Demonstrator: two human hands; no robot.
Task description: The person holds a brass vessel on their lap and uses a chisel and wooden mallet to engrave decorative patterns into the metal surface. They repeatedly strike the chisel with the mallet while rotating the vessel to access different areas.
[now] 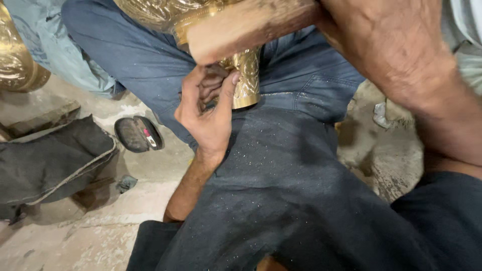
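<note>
Brass, with raised patterns all over, the vase [247, 75] sits at the top centre of the frame, its narrow end resting on my lap against my dark jeans [296, 190]. My left hand [206, 108] is curled around that narrow end from the left, thumb pressed along the metal and fingers tucked in underneath it. My right hand [386, 45] comes in from the upper right, clenched on a wooden block [246, 27] that lies across the vase just above my left hand; it is blurred. Fine glittering specks dust my jeans. At the left of the frame a dark sandal [138, 133] lies on the dusty concrete floor [100, 226], next to a crumpled dark cloth [50, 160]. At the upper left edge part of another brass piece [15, 60] shows, beside someone's pale blue trouser leg [60, 45].
</note>
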